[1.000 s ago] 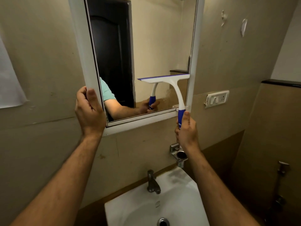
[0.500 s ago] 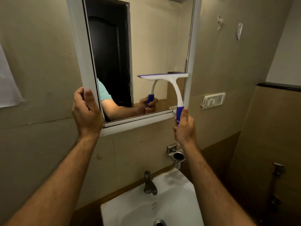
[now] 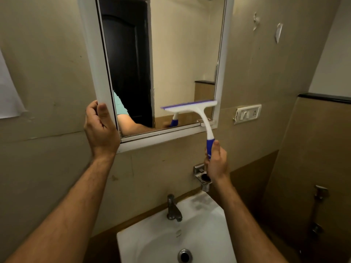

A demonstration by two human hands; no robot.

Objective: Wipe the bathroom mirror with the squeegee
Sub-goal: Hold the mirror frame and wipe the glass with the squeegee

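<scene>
squeegee low on the glass, stroke nearly out

head view: my left hand (image 3: 101,130) is wrapped shut around the lower left corner of the white-framed rectangular bathroom mirror (image 3: 221,73), steadying it. my right hand (image 3: 216,164) is closed on the blue grip of the white-and-blue plastic squeegee (image 3: 191,109), blade flat against the glass near the bottom right corner, just above the lower frame. i'd say this pass is almost finished; the left part of the glass may want another. white ceramic sink (image 3: 214,215) sits below.
</scene>
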